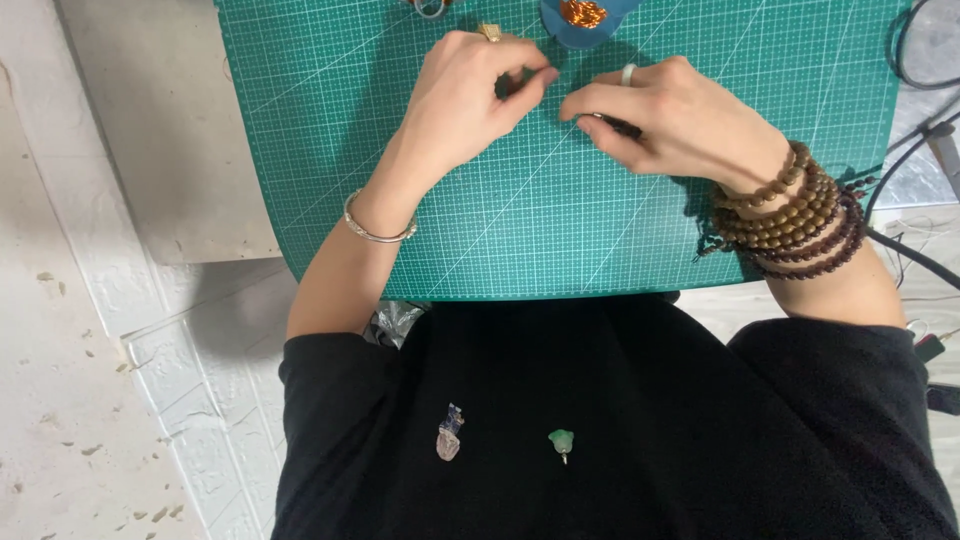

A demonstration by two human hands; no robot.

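We saw both hands working over the green cutting mat (520, 230) that covered the bench, close to its far edge. The left hand (465, 100) had its fingers curled and its thumb and forefinger pressed together toward the right hand, but whatever lay between those fingertips was too small for us to make out. The right hand (670, 120) faced it, fingertips nearly touching the left's, and it pinched a thin dark tool (622, 126) whose tip showed just under the fingers, lying low against the mat. A pale ring sat on one right finger, and a gold one on the left. Just beyond the hands, at the far edge of the mat, stood a blue dish (585, 25) holding a tangle of copper wire (582, 13). The left wrist wore a silver bangle (378, 228); the right wrist carried several strands of brown beads (790, 215).
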